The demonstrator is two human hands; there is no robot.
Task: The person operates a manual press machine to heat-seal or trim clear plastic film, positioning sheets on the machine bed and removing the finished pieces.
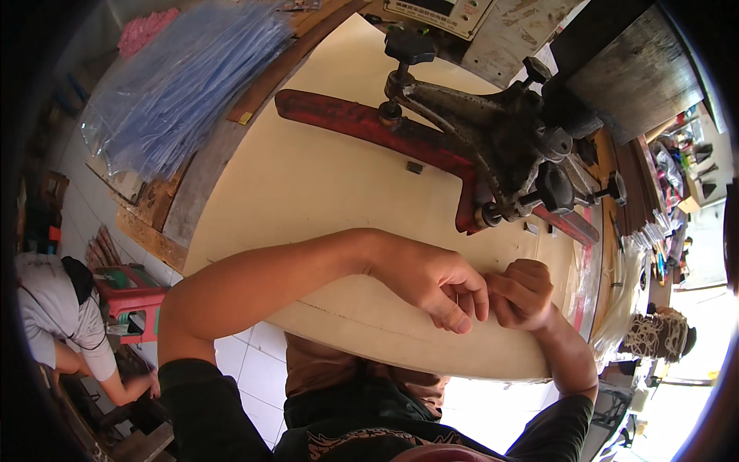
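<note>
My left hand hangs over the near part of a pale, round-edged board. Its fingers are loosely bent, the thumb stands apart, and nothing shows between them. Close against its fingertips is my right hand, curled into a fist near the board's front right edge. Whatever the right fingers may hold is hidden. Beyond both hands, a long red metal bar lies across the board under a dark machine arm with black knobs. A small dark block rests on the board in front of the bar.
A stack of clear bluish plastic sleeves lies at the far left. A control box stands at the back. On the left floor, another person bends beside a red stool. Cluttered shelves line the right.
</note>
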